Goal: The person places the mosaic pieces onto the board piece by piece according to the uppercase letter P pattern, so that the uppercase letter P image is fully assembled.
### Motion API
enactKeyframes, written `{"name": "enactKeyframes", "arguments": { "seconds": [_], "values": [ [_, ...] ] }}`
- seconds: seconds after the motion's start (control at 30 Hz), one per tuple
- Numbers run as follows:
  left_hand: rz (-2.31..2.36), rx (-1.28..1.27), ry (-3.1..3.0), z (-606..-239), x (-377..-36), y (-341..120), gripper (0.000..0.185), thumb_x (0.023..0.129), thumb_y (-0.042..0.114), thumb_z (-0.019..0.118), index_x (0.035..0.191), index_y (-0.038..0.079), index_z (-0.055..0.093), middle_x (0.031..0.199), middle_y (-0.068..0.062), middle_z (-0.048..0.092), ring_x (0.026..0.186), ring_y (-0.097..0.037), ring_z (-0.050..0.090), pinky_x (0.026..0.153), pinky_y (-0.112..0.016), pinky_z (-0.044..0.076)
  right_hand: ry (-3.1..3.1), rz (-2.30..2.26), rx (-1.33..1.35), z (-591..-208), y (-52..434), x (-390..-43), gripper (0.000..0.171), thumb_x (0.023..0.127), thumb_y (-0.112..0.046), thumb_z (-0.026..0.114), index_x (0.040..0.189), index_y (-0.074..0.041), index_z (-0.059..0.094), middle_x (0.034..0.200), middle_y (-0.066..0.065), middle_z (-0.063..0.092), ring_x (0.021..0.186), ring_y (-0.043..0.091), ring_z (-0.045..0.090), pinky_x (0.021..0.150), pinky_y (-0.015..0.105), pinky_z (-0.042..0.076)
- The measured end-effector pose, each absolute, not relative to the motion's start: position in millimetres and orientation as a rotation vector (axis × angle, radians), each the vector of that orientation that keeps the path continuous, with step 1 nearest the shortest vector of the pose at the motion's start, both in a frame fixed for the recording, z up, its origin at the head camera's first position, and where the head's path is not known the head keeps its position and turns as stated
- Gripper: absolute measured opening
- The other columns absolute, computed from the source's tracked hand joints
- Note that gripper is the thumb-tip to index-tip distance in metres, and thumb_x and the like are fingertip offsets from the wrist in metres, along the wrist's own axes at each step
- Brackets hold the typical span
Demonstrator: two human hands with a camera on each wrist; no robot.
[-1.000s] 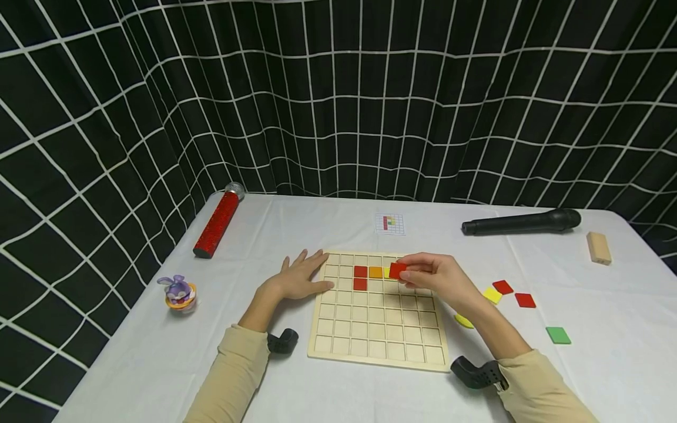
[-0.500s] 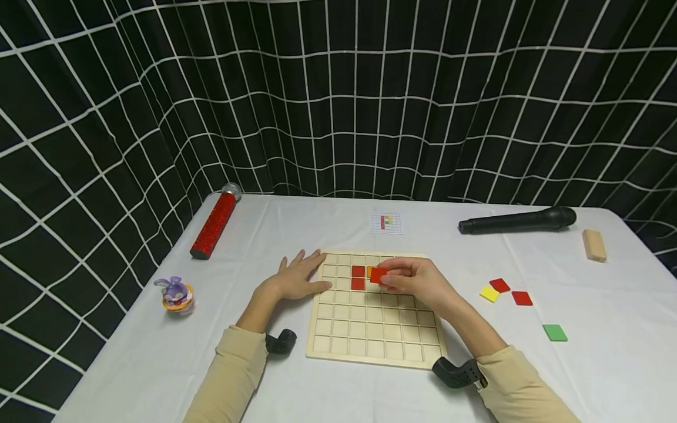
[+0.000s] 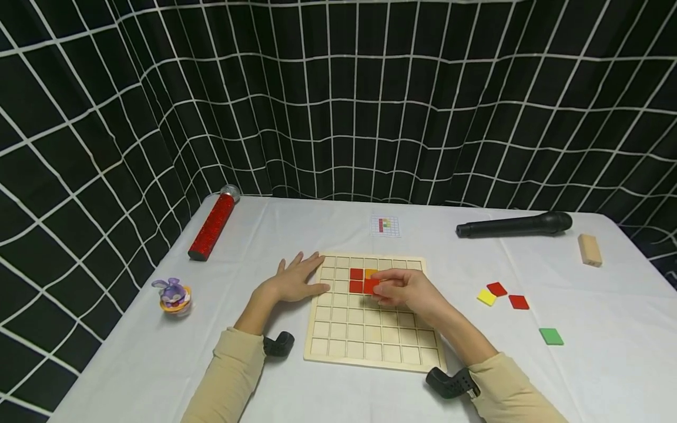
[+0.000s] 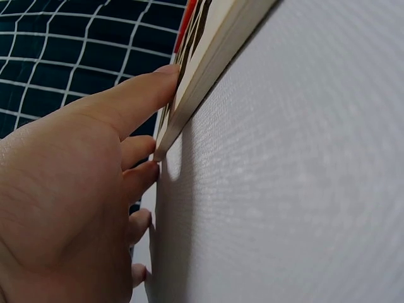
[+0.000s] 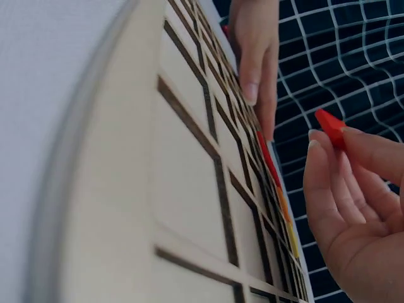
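A wooden grid board (image 3: pixel 374 351) lies on the white table. Two red square tiles (image 3: pixel 356 280) sit in its cells, one below the other, with an orange tile (image 3: pixel 371 273) to the right of the upper one. A yellow tile (image 5: pixel 293 238) beyond the orange one shows in the right wrist view. My right hand (image 3: pixel 411 292) pinches another red tile (image 5: pixel 331 127) between thumb and fingers, raised above the board surface. With fingers spread, my left hand (image 3: pixel 292 283) rests at the board's left edge, its thumb touching the rim (image 4: pixel 201 74).
Right of the board lie loose tiles: a yellow one (image 3: pixel 486 297), two red ones (image 3: pixel 519 302) and a green one (image 3: pixel 551 336). A small pattern card (image 3: pixel 385 225) is behind the board. Around stand a black microphone (image 3: pixel 513 225), a red microphone (image 3: pixel 211 228), a wooden block (image 3: pixel 589 250) and a purple rabbit figure (image 3: pixel 173 295).
My right hand has carried the red tile left and nearer to me, from over the yellow tile to beside the lower red one. My left hand stays at the board's edge.
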State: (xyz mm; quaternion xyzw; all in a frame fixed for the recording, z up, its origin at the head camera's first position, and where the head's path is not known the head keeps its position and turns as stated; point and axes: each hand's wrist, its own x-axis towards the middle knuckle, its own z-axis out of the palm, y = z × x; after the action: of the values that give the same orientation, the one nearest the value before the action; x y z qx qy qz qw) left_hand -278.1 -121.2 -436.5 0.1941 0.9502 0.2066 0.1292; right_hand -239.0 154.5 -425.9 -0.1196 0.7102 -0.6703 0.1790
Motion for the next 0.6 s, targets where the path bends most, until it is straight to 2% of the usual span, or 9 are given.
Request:
{"name": "enactKeyframes", "arguments": {
  "seconds": [0.13, 0.4, 0.6],
  "values": [
    [0.608, 0.567, 2.76, -436.2, -277.9, -121.4, 0.075, 0.093, 0.049, 0.053, 0.152, 0.011, 0.026, 0.156, -0.009, 0.021, 0.143, -0.034, 0.006, 0.11, -0.059, -0.003, 1.954, -1.912, -0.283, -429.2, 151.6, -237.7, 0.034, 0.091, 0.003, 0.06, 0.12, 0.018, 0.053, 0.09, 0.01, 0.069, 0.084, 0.02, 0.069, 0.076, 0.032, 0.056],
    [0.613, 0.562, 2.758, -435.7, -277.1, -121.3, 0.075, 0.093, 0.049, 0.054, 0.152, 0.011, 0.026, 0.156, -0.009, 0.021, 0.143, -0.034, 0.006, 0.11, -0.059, -0.003, 1.879, -1.911, -0.153, -433.6, 148.1, -236.2, 0.033, 0.09, 0.005, 0.061, 0.12, 0.016, 0.054, 0.087, 0.012, 0.068, 0.079, 0.018, 0.069, 0.07, 0.027, 0.056],
    [0.595, 0.557, 2.767, -436.3, -277.5, -121.2, 0.075, 0.093, 0.05, 0.053, 0.152, 0.011, 0.026, 0.156, -0.008, 0.02, 0.143, -0.033, 0.005, 0.11, -0.059, -0.003, 1.907, -1.893, -0.139, -435.2, 142.9, -234.2, 0.033, 0.089, 0.005, 0.061, 0.12, 0.016, 0.055, 0.089, 0.014, 0.069, 0.079, 0.019, 0.069, 0.071, 0.027, 0.056]
  ]
}}
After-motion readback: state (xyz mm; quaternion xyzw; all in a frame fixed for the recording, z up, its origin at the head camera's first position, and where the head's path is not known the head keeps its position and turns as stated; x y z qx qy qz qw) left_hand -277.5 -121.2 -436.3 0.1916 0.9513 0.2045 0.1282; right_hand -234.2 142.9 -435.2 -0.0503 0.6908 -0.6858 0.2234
